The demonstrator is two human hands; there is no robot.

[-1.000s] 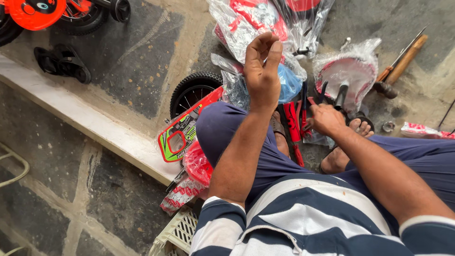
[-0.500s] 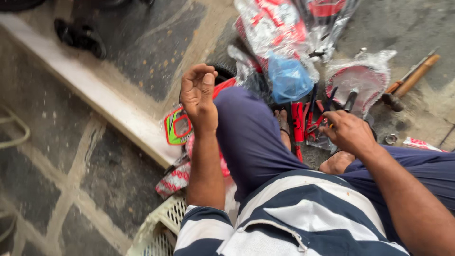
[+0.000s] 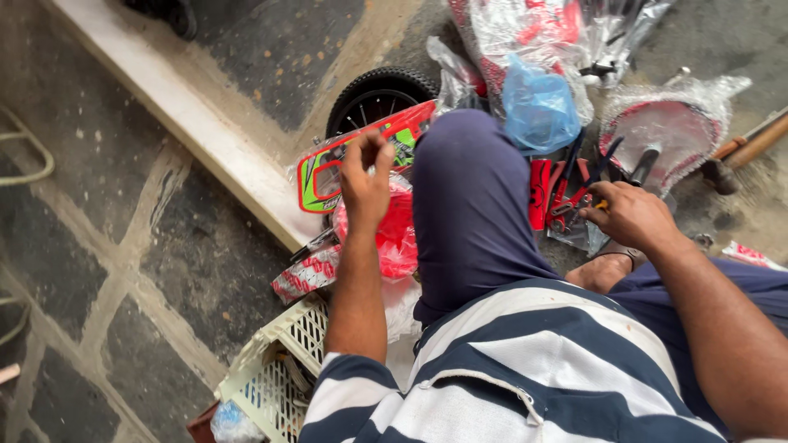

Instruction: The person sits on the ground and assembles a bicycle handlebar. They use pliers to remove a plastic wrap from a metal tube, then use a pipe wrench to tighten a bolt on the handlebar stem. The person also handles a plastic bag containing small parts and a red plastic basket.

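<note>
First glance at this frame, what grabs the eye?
Mostly red parts wrapped in clear plastic, heaped on the stone floor past the person's raised knee, with a blue plastic bag on top. The left hand is lifted, fingers pinched, above a red bagged part, beside a black spoked wheel. The right hand rests on red-handled pliers near a wrapped disc-shaped part.

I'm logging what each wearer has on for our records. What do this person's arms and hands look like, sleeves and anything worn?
Both arms are bare from short sleeves of a navy and white striped shirt. The left hand is bare, with no glove, ring or watch in view. The right hand is also ungloved, with nothing on the wrist. No markings show on either arm.
</note>
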